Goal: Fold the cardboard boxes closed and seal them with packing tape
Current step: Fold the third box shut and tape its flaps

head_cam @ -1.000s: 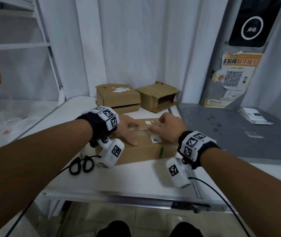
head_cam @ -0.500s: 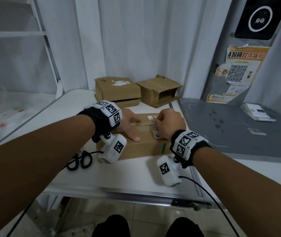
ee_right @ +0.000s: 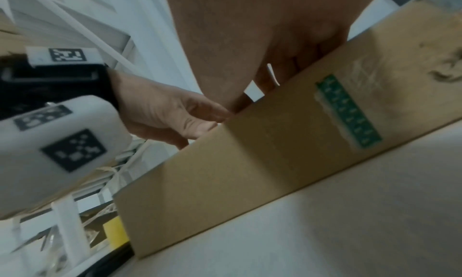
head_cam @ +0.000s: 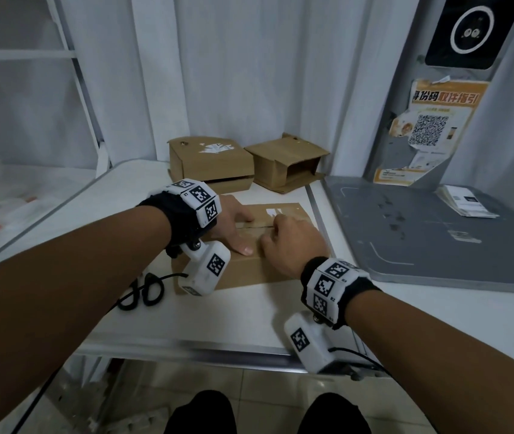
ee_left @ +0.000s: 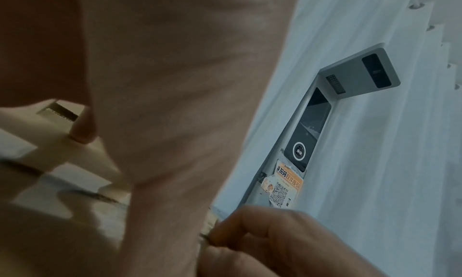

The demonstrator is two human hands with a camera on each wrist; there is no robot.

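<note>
Our flat left hand (head_cam: 233,222) presses the near brown cardboard box (head_cam: 249,270) shut; right hand (head_cam: 293,242) fingers curled at its seam, grip unclear; two far boxes (head_cam: 211,164) still unsealed

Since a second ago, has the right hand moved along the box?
Yes. The right hand slid left along the box top, towards the left hand.

A flat brown cardboard box (head_cam: 249,267) is positioned on the white table, near its front edge. The top flaps are folded shut, and a seam runs across the top face. A torn white label remnant is seen on the far part of the top. A strip of green tape (ee_right: 348,111) is fixed to the front side wall. Two further cardboard boxes are placed behind it, well apart: a closed one (head_cam: 211,161) and a crumpled one (head_cam: 290,161) with an open side.
</note>
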